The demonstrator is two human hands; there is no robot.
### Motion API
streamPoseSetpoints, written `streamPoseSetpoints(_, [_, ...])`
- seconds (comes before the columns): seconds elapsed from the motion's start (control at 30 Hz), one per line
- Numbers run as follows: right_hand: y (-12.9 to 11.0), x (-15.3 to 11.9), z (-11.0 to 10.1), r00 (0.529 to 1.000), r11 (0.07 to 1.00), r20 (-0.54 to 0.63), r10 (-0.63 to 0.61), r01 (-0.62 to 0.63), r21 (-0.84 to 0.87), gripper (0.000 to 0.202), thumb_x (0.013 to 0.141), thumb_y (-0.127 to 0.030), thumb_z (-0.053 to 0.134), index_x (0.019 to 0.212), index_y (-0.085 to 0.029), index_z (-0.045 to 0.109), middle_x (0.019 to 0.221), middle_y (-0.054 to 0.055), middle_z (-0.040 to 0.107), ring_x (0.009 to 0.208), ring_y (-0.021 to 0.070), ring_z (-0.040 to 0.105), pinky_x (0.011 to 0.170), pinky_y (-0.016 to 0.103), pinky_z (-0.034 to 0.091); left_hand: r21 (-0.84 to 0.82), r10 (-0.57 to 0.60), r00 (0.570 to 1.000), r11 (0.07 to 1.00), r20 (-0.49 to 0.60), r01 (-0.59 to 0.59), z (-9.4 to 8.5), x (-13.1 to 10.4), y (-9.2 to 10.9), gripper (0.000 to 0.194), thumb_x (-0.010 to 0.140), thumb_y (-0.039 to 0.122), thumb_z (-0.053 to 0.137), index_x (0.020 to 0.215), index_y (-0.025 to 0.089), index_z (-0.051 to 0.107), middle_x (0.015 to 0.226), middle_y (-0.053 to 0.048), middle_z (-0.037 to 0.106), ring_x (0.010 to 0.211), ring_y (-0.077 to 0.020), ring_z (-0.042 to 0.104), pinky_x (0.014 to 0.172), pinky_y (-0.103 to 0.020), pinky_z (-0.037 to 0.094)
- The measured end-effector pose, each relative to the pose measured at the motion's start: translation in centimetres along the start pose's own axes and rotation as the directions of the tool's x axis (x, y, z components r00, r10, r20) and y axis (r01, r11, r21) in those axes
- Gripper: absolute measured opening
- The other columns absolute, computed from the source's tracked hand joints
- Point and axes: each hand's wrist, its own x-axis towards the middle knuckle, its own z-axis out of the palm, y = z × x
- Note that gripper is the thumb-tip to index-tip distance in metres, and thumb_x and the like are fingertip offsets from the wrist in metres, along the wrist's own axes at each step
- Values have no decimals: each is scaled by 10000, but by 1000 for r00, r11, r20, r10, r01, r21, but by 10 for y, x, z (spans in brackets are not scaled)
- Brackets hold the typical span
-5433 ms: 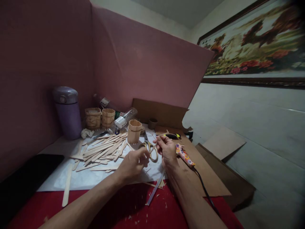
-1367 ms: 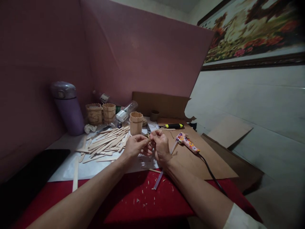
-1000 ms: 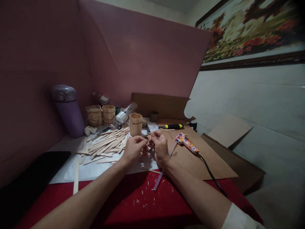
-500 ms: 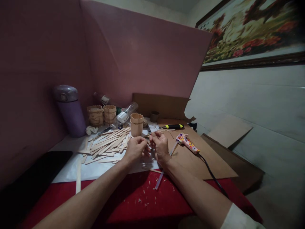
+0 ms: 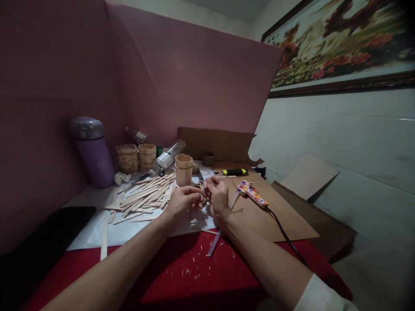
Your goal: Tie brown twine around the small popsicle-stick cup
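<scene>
My left hand [image 5: 184, 201] and my right hand [image 5: 217, 196] meet at the middle of the table, fingertips pinched close together. Whatever they pinch is too small to make out. Gold-coloured scissor handles [image 5: 201, 190] show behind and between the fingers. Just behind my left hand stands a round cup of wooden sticks [image 5: 183, 171]. A loose pile of flat wooden sticks [image 5: 147, 194] lies to the left on white paper [image 5: 87, 233]. Right of my right hand, a flowered glue gun [image 5: 253, 194] rests on cardboard, with a clear glue stick [image 5: 214, 244] near my wrist.
A purple bottle [image 5: 94, 155] stands at the left, beside two wooden cups [image 5: 127, 159]. Plastic bottles [image 5: 170, 154], a small dark pot [image 5: 208, 158] and a yellow-black cutter [image 5: 235, 172] lie or stand behind. The glue gun's black cord [image 5: 285, 235] crosses the cardboard [image 5: 279, 220].
The whole view has shifted slightly. My left hand's fingers have straightened a little towards the right hand, and more of the gold handles shows between the hands.
</scene>
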Motion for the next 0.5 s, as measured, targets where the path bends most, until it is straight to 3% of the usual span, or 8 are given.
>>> streamPoseSetpoints(0.2, [3,0,-1,1000,1000,20,-21,21,7,259,694,-317,663,690,-183,441,506,-85,485,377,32,371,386,169,285,26,-6,998,1000,-59,7,1,0,2,194,565,233,731,676,98,646,539,-24,626,424,-90,519,446,-212,383])
streamPoseSetpoints(0.5, [6,0,-2,999,999,28,-37,38,-23,248,716,-326,644,689,-182,445,513,-82,479,375,31,349,383,174,270,31,-13,999,999,-52,15,0,1,0,187,547,225,721,666,103,643,530,-23,623,417,-91,501,431,-216,369])
